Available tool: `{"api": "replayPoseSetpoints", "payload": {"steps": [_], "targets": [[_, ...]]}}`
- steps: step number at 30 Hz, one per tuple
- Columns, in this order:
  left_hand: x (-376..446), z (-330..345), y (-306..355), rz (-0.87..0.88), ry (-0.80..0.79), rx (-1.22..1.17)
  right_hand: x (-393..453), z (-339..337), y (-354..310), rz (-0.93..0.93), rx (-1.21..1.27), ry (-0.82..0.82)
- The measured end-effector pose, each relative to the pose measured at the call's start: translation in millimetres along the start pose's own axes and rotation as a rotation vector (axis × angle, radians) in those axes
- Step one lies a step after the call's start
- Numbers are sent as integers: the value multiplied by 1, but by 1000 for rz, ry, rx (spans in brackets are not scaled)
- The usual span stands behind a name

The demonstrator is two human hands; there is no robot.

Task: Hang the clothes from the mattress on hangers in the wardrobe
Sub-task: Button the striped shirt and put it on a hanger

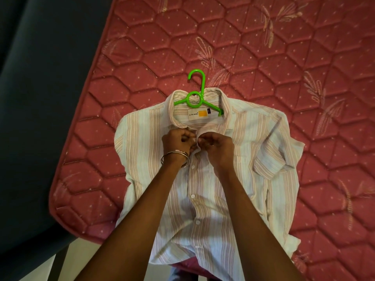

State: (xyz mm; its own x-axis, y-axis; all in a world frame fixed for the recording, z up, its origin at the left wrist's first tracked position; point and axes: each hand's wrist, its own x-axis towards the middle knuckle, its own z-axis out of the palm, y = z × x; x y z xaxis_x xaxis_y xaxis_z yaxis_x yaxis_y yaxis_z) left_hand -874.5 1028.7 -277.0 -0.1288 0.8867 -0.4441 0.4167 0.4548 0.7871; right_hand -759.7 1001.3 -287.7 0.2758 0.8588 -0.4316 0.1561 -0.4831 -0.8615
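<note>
The left hand point(177, 141) is curled tight, its grip pinched on the placket edge of the shirt point(203, 179); just beside it, the right hand point(217, 146) is pinched on the facing edge below the collar. The shirt is spread on the mattress point(263, 57), a green hanger point(197, 96) threaded through the neck beyond both grips. The cloth is judged light, limp, easily creased; the hook is best taken for lifting.
</note>
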Motion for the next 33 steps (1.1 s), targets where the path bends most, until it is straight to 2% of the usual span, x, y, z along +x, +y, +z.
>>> {"api": "replayPoseSetpoints", "payload": {"steps": [3, 7, 12, 15, 19, 21, 23, 25, 27, 29, 33], "targets": [[1, 0, 1, -52, -7, -41, 0, -1, -2, -28, 8, 3], [3, 1, -4, -132, 17, -99, 2, -1, -3, -85, -116, -18], [-2, 1, -12, -32, 9, 28, -1, 4, 1, -153, -223, 37], [2, 2, -14, -9, 22, 25, -7, 9, 2, -144, -183, 72], [-1, 7, -10, 99, 86, 218, -14, 11, -3, -96, -138, 122], [-5, 11, -11, 84, 126, 222, -18, 13, -6, -23, -52, 171], [-7, 14, -11, 48, 172, 143, -18, 15, -6, 119, 152, 184], [-9, 17, -10, 6, 185, 108, -16, 14, -6, 279, 427, 135], [-8, 17, -10, -29, 150, 117, -13, 11, 0, 329, 506, 66], [-6, 15, -11, -21, 109, 148, -10, 7, 6, 270, 341, 15], [-5, 9, -10, 15, 74, 109, -6, -2, 0, 2, -73, -90]]}}
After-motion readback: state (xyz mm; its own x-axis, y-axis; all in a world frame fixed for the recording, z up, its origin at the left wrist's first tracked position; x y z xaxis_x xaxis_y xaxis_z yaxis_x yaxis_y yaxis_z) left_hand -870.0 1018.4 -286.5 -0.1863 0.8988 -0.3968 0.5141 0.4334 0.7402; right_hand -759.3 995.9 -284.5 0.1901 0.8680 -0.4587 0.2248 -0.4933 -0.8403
